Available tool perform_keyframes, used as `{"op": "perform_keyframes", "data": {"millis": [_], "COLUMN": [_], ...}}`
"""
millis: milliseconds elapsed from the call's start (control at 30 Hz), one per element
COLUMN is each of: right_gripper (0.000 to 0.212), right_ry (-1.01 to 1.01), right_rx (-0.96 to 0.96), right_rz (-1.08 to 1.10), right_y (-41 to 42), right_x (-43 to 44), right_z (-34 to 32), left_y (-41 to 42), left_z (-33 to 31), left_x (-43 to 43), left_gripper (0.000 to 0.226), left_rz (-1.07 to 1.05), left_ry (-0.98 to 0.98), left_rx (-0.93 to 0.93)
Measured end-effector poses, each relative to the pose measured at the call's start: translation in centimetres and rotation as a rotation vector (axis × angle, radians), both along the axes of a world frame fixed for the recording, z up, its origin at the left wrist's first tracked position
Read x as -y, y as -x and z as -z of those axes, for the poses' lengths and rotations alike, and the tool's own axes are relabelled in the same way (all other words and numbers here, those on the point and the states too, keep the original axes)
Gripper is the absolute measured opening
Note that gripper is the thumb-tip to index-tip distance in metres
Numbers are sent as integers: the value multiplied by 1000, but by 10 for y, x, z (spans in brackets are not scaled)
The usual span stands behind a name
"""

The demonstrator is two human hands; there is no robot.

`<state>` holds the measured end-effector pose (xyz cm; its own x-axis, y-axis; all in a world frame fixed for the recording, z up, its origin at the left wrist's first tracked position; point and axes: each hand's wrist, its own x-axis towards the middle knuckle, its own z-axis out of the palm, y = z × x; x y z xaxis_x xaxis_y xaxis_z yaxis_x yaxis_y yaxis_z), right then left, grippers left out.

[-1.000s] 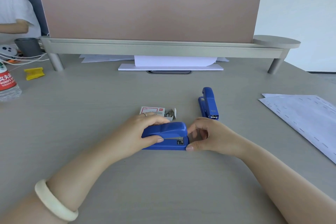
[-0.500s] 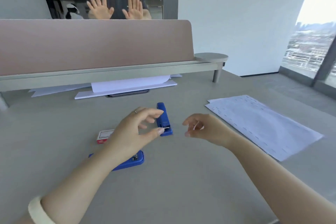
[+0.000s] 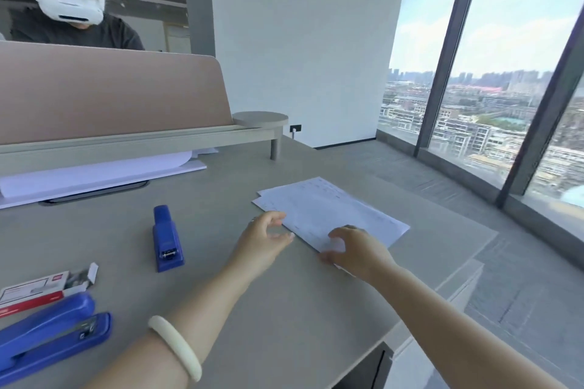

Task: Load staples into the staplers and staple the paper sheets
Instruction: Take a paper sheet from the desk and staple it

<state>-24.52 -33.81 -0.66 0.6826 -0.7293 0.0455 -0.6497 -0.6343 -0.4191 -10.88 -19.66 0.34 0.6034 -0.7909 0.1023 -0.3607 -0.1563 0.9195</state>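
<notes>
The right hand point(image 3: 355, 249) lay with fingers spread, pressing on the near corner of the paper sheets point(image 3: 328, 211), grasping nothing, while the left hand point(image 3: 264, 238) hovered released and loosely curled at the sheets' 9 o'clock edge. On the counter point(image 3: 284, 309), a small blue stapler point(image 3: 167, 238) sat at the left hand's 9 o'clock. At 8 o'clock lay a larger blue stapler point(image 3: 50, 335), touching the open staple box point(image 3: 44, 289).

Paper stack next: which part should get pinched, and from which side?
Take the paper sheets by the near corner, coming in from the desk's front edge. The stack lies flat and skewed, so that corner points toward the person, right under the right hand. The left hand hovers open beside the near-left edge and could probably steady it there.
</notes>
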Motion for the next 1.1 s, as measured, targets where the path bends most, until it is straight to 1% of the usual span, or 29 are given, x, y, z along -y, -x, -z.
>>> {"op": "perform_keyframes", "data": {"millis": [67,233,367,467,500,567,600,667,800,900,1000,1100], "right_gripper": [50,34,23,7,12,33,40,44,39,26,18,16], "right_ry": [5,109,203,237,248,278,290,298,360,458,538,547], "right_rx": [-26,-101,-140,-151,-148,-163,-167,-162,-161,-157,-163,-156], "right_rz": [-21,-71,-64,-64,-62,-52,-51,-56,-43,0,-5,-1], "right_y": [1,0,-5,-7,-8,-10,-10,-12,-15,-16,-16,-18], "right_x": [-1,0,1,2,3,3,3,3,4,3,4,7], "right_z": [0,-1,4,2,-1,-3,-4,-4,-1,4,8,7], "left_y": [0,-4,-7,-12,-14,-16,-16,-17,-17,-17,-17,-18], "left_z": [4,11,16,19,20,22,22,23,24,25,26,27], "left_x": [9,20,19,13,11,9,8,8,10,10,9,9], "left_gripper": [37,35,36,34,35,35,35,35,38,40,42,42], "left_rz": [-18,-57,-55,-80,-87,-93,-93,-88,-82,-87,-92,-87], "left_ry": [-5,15,13,10,8,8,14,24,18,19,18,18], "left_rx": [10,-1,-9,-14,-18,-24,-26,-20,2,7,15,19]}}
